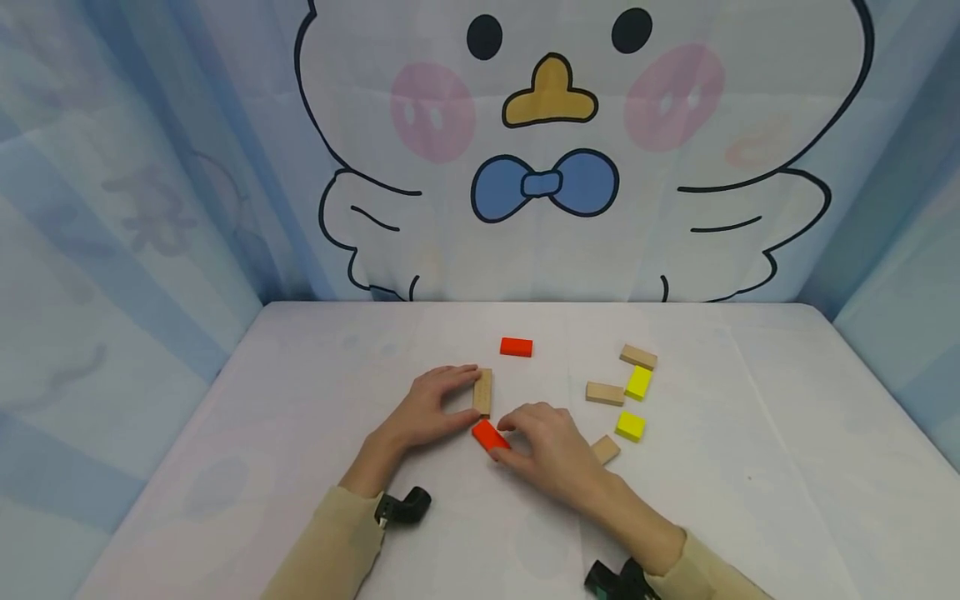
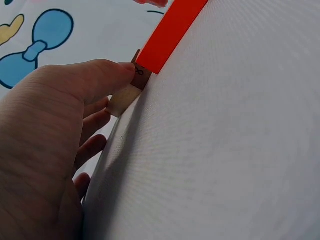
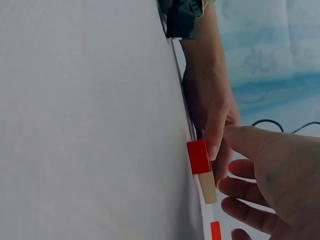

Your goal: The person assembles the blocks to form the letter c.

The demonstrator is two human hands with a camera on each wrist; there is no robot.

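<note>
My left hand (image 1: 431,410) holds a plain wooden block (image 1: 483,393) by its ends, thumb at the near end and fingertips at the far one. In the left wrist view, that thumb rests at the wooden block (image 2: 139,76). A red block (image 1: 491,435) lies slantwise at the wooden block's near end. Over the red block's right side hovers my right hand (image 1: 558,454), thumb and fingers spread around it. The right wrist view shows a gap between the right hand (image 3: 280,185) and the red block (image 3: 199,156).
Another red block (image 1: 517,347) lies farther back. On the right are two yellow blocks (image 1: 639,382) and three wooden blocks (image 1: 604,393), one partly hidden by the right hand. Patterned curtains (image 1: 135,208) stand around the white table (image 1: 750,500).
</note>
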